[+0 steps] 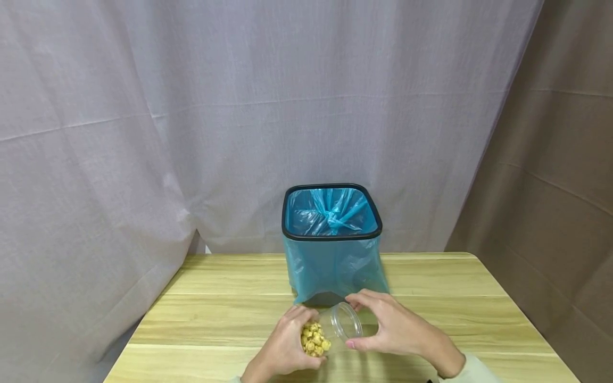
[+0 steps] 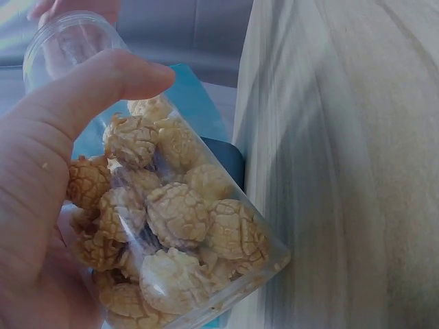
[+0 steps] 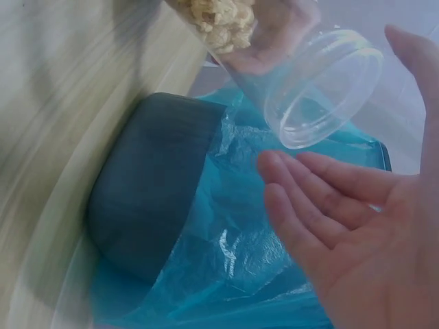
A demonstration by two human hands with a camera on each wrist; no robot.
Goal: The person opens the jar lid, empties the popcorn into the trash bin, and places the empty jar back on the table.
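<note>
My left hand (image 1: 287, 343) grips a clear plastic jar (image 1: 346, 321) near its base. The jar is tilted over, with its rounded mouth toward my right hand. Caramel-coloured popcorn (image 2: 178, 212) fills the base end of it, as the left wrist view shows closely. No lid shows on the mouth in the right wrist view. Around that mouth my right hand (image 1: 399, 325) is spread, thumb on one side and fingers on the other, the fingertips close to the rim (image 3: 322, 89). Nothing is held in this right hand.
Just beyond the hands stands a dark bin lined with a blue plastic bag (image 1: 335, 266), its black rim (image 1: 332, 238) facing up. The bag is knotted inside. A wooden table (image 1: 206, 314) carries everything. Grey curtains (image 1: 239, 133) hang behind, browner ones at the right (image 1: 551, 213).
</note>
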